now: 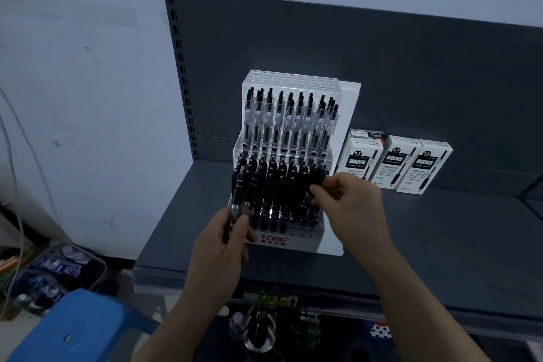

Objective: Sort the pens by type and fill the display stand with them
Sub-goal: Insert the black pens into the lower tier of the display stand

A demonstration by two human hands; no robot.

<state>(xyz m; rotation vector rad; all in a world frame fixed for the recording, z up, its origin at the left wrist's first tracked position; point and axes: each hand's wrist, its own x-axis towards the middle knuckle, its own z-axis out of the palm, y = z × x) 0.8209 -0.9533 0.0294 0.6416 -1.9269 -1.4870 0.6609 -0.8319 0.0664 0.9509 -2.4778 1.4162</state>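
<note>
Your left hand [223, 247] grips a bundle [239, 188] of black pens upright at the front left corner of the display stand [302, 239]. Its fingers [244, 232] are curled round the lower barrels. Your right hand [352, 209] pinches a single pen [317, 178] between thumb and fingertips [316, 191] at the right end of the lower tier.

The stand sits on a dark shelf [426, 244], its back against the rear panel. Clear pens [291, 123] fill the upper tier and black pens [279, 182] crowd the one below. The topmost block of holes looks empty. A few front sockets near the label may also be unfilled, though the dim light makes that hard to tell. Three white boxes [395, 161] stand just beside the stand on the right.

These pens should be light and stiff, with smooth plastic barrels likely to slide against one another in a bunch. Keep your left grip snug so the bundle does not fan out or slip through. Take each pen about mid-barrel or higher, leaving the tip free to find its hole. Lower it straight, because packed neighbours may snag on a clip.

The stand looks like thin clear plastic and is probably light enough to shift. Press downward into it, not back against it.
</note>
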